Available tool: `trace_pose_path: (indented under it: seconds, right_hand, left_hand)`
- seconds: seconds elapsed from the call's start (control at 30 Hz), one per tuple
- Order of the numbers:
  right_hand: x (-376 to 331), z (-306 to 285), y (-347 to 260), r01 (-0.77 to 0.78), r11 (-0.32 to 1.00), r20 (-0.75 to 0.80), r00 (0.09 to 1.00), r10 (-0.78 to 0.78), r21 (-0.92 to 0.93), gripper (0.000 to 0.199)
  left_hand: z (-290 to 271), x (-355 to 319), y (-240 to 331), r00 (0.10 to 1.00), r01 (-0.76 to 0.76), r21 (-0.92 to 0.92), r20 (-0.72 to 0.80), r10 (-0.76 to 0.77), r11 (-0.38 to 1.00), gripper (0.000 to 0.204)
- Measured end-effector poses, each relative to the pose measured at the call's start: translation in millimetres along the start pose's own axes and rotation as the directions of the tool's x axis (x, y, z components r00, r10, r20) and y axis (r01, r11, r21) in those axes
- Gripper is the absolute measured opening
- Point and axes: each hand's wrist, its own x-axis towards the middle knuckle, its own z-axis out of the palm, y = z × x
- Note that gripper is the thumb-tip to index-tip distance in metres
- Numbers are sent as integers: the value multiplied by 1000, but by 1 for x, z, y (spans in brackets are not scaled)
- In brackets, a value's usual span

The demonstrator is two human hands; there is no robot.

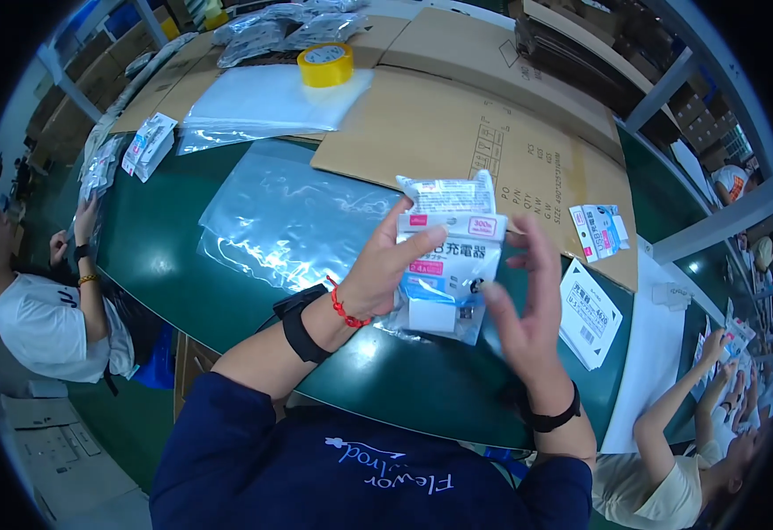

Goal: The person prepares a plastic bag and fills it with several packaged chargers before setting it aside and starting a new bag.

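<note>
My left hand (376, 272) grips a packaged charger (446, 284) in a clear plastic bag, with the thumb over its printed front. Behind its upper edge another printed packet (448, 193) shows; whether the same fingers hold it I cannot tell. Close at the right side of the pack, my right hand (532, 305) has its fingers and thumb apart. Contact between that hand and the pack is unclear. Clear plastic bags (289, 208) lie flat on the green table (161, 234) beyond my left hand. A stack of white printed labels (588, 318) sits right of my right hand.
Flattened cardboard (386, 124) covers the far side, with a yellow tape roll (325, 65) on a pile of clear bags (245, 99). Small packs lie at left (149, 146) and right (600, 231). Co-workers (51, 309) work at both sides. A metal post (722, 221) stands right.
</note>
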Motion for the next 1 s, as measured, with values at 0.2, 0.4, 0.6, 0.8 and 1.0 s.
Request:
trace_pose_path:
  seconds: [0.2,0.4,0.6,0.8,1.0]
  right_hand:
    - [-9,10,18,-544,451,244,787,567,708,47]
    - [-12,17,18,-505,568,207,837,507,649,48]
    - [-9,16,18,-563,559,279,811,514,608,44]
    - [-11,21,20,-588,513,302,789,535,625,45]
    - [-15,24,24,-598,493,298,774,558,632,43]
  left_hand:
    - [4,-11,-10,1000,19,53,-11,-18,998,62]
    - [6,-9,-13,1000,10,119,-5,-9,993,62]
    - [4,-1,-12,962,-255,222,-41,271,941,47]
    - [-5,0,-12,971,-219,244,-45,236,945,38]
    - [-3,0,-11,955,-252,477,-19,297,842,37]
